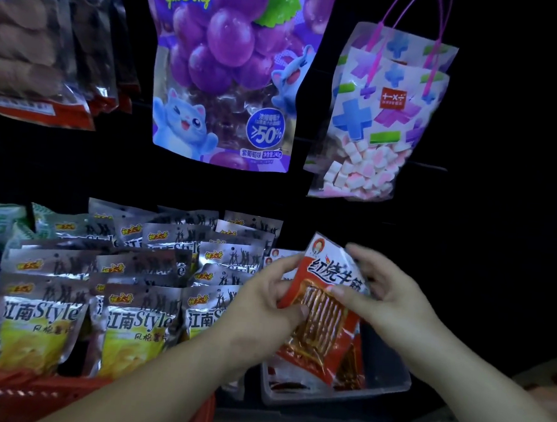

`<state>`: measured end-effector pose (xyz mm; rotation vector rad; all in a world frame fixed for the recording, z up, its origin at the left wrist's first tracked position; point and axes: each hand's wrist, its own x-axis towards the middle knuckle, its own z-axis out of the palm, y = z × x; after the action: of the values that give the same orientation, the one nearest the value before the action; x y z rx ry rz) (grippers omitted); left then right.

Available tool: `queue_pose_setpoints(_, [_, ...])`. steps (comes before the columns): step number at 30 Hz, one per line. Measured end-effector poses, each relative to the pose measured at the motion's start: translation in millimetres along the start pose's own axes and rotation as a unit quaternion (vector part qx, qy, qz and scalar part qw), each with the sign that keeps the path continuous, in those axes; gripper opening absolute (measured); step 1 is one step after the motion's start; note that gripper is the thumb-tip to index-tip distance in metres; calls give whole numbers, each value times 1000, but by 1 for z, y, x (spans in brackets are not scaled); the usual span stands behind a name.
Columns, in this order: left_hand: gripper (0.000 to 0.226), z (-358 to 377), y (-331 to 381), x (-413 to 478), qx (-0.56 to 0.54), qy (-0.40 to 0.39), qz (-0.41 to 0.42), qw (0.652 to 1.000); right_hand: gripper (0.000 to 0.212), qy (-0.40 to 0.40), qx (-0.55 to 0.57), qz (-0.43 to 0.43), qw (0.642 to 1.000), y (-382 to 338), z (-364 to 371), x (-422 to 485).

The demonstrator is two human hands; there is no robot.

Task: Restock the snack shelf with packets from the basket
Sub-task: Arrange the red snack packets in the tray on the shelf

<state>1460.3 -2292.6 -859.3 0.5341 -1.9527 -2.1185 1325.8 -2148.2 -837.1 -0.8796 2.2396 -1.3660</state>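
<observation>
While both hands pinch the red packet [323, 331] by its side edges, left hand [265, 296] and right hand [387, 297] equally near, it sits roughly upright just above the clear bin [390, 385], so I'd guess it slides straight down among the matching packets [354, 367].

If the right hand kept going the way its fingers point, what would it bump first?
Likely the left hand: the right hand points left across the red packet both hold. Depth is unclear.
</observation>
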Motion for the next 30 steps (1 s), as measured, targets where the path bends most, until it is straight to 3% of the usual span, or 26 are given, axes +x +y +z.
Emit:
queue_pose_setpoints(2, [52, -2, -4, 1, -2, -5, -24, 1000, 36, -11, 37, 4, 999, 1, 1, 1])
queue_pose_setpoints(5, [47, -8, -17, 12, 48, 46, -43, 997, 13, 36, 18, -1, 999, 5, 4, 10])
queue_pose_setpoints(9, [54, -22, -33, 33, 120, 106, -73, 984, 22, 19, -76, -1, 997, 25, 16, 34])
queue_pose_setpoints(13, [52, -30, -51, 48, 124, 135, -87, 979, 12, -40, -158, 22, 986, 59, 44, 67])
queue_pose_setpoints(16, [55, -35, -70, 62, 125, 139, -99, 977, 29, -53, -210, 22, 976, 90, 62, 90])
queue_pose_setpoints(19, [53, -36, -85, 74, 124, 144, -109, 976, 35, -63, -185, 33, 980, 117, 69, 105])
queue_pose_setpoints(21, [52, -34, -90, 81, 128, 145, -111, 975, 36, -128, -183, 59, 973, 127, 70, 108])
queue_pose_setpoints(24, [49, -27, -97, 92, 152, 129, -124, 972, 39, -275, -261, 118, 918, 132, 67, 109])
queue_pose_setpoints(26, [43, -21, -102, 96, 170, 118, -127, 970, 48, -325, -283, 163, 887, 129, 62, 110])
queue_pose_setpoints(28, [38, -17, -108, 98, 195, 115, -128, 966, 56, -334, -251, 188, 889, 122, 53, 115])
queue_pose_setpoints(30, [34, -15, -113, 99, 221, 103, -129, 961, 43, -313, -188, 200, 909, 116, 45, 122])
